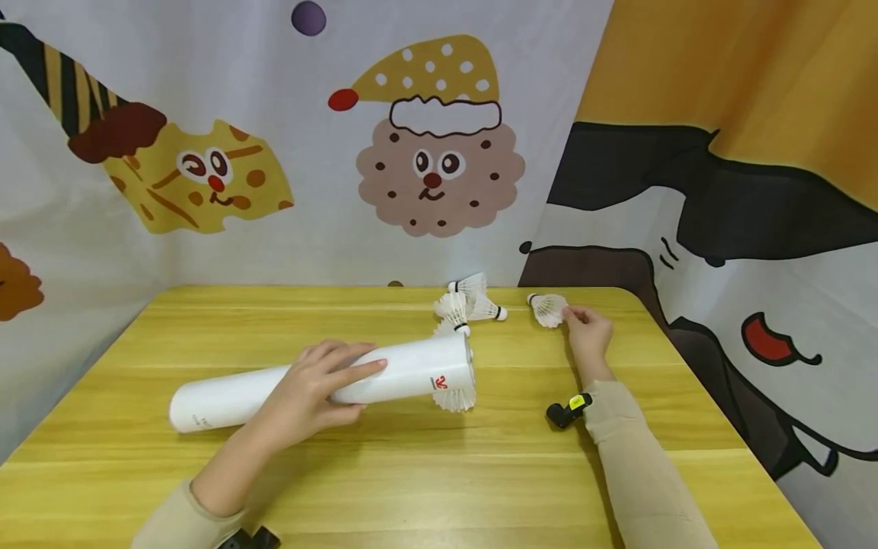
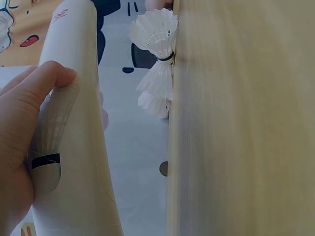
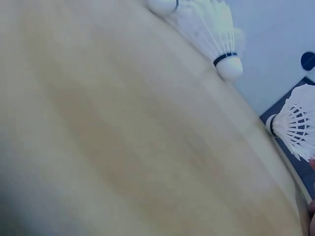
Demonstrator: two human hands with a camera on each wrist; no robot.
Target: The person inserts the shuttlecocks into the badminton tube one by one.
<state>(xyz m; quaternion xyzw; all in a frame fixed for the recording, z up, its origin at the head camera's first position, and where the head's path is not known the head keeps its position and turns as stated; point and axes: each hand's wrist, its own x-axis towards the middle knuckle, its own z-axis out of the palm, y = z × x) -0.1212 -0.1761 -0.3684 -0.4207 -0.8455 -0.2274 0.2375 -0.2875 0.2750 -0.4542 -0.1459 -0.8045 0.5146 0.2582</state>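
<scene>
Left hand (image 1: 305,393) gripping white tube (image 1: 411,370) lying mid-bench (image 1: 439,473), right hand (image 1: 588,329) pinching shuttlecock (image 1: 549,309) near far right corner

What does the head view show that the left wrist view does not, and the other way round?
Only the head view shows the right hand touching a lone white feather shuttlecock near the far edge, both beige sleeves, and the full length of the white cardboard tube lying on its side. Only the left wrist view shows, close up, a shuttlecock's cork and black band through the tube wall beside the thumb. Both show the left hand holding the tube, the cluster of loose white shuttlecocks and the yellow wooden table.
</scene>
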